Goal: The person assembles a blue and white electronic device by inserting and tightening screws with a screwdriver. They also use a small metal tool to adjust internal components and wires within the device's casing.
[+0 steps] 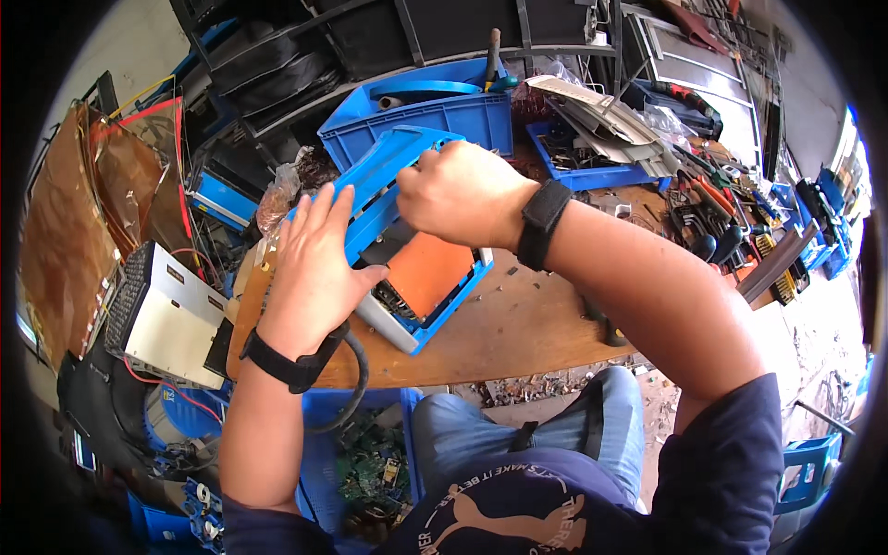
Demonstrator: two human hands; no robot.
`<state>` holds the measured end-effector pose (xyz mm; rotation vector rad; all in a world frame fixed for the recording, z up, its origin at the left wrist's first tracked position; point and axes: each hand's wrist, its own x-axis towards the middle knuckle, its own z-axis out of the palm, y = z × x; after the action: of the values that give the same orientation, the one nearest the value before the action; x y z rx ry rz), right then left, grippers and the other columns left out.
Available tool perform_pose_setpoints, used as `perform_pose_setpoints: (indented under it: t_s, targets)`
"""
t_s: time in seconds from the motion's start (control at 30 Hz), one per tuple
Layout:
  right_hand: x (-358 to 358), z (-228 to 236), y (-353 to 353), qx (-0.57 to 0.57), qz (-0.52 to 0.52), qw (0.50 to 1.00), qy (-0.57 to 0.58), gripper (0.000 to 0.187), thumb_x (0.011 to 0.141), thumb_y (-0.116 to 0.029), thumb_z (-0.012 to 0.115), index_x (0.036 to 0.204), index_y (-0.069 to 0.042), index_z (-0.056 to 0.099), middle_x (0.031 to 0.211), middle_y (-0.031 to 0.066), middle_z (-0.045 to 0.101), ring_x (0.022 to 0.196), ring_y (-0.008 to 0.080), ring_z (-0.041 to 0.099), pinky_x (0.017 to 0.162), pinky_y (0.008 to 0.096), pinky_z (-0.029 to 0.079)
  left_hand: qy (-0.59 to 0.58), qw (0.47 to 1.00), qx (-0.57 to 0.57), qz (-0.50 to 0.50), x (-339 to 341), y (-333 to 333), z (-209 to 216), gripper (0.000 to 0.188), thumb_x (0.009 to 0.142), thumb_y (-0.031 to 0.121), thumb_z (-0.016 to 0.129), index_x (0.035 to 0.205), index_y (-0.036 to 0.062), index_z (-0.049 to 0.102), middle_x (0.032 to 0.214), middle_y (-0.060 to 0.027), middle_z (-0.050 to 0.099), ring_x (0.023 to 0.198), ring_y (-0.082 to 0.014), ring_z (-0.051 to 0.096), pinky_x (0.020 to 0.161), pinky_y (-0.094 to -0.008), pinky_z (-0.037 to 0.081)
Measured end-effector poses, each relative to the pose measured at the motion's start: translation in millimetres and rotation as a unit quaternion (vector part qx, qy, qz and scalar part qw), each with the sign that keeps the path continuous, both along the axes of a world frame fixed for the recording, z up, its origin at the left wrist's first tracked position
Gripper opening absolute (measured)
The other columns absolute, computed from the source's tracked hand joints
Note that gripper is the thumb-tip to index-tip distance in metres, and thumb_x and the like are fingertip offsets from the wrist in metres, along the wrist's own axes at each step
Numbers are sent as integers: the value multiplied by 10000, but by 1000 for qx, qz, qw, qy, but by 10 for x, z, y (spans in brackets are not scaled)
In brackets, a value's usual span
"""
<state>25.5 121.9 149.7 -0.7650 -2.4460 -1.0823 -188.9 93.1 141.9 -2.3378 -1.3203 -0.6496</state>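
Leftmost, brown translucent sheets (69,203) lean upright, with a white metal box with a black ribbed side (176,314) nearer and to their right. Next, the left hand (314,264) has its fingers spread over the left side of a blue plastic housing (372,231), its thumb pointing right. That housing sits tilted on the brown wooden tabletop (518,324), an orange flat panel (430,277) inside its near part; a deep blue plastic bin (453,128) stands just beyond. The right hand (458,190) is at the housing's far right part, fingers curled in; whether they pinch anything, I cannot tell. Farther right lie assorted hand tools (721,217).
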Motion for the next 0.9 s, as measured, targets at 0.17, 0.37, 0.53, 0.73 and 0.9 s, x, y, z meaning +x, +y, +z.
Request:
perform_pose_setpoints:
  t_s: [0.17,0.37,0.53,0.73,0.9]
  targets:
    - [73,43,-82,-14,-15,984,179,25,729,-117,645,717,-96,651,776,73,627,738,283,670,640,387,555,-177,974,108,-90,-48,-391,68,505,770,46,778,1238,-18,601,1197,-210,613,1134,-376,574,993,-449,445]
    - [-45,-496,-766,-354,98,697,615,142,867,-106,736,945,13,742,748,112,721,643,156,677,606,274,519,-553,765,-279,-178,230,-908,-520,213,989,146,626,1131,-9,660,914,-42,661,805,-99,599,701,-239,465]
    - [-279,-958,-1056,-436,192,471,742,142,865,-83,737,955,27,739,760,70,692,637,112,644,585,262,519,-683,531,-459,-201,459,-736,-864,328,1049,301,515,1168,21,638,929,-41,658,814,-127,607,722,-270,469]
    - [-289,-1100,-1080,-378,172,511,752,113,886,-68,703,947,26,720,788,83,660,625,142,630,604,282,511,-793,411,-424,-151,675,-588,-888,235,1013,275,564,1040,54,637,930,-40,666,831,-146,609,767,-308,478]
    - [-143,-1069,-1172,-478,116,460,739,163,911,-116,673,941,43,690,759,129,689,627,190,643,608,320,505,-738,488,-418,-207,556,-444,-857,239,1009,289,575,991,56,625,885,-24,621,796,-140,591,726,-293,480]
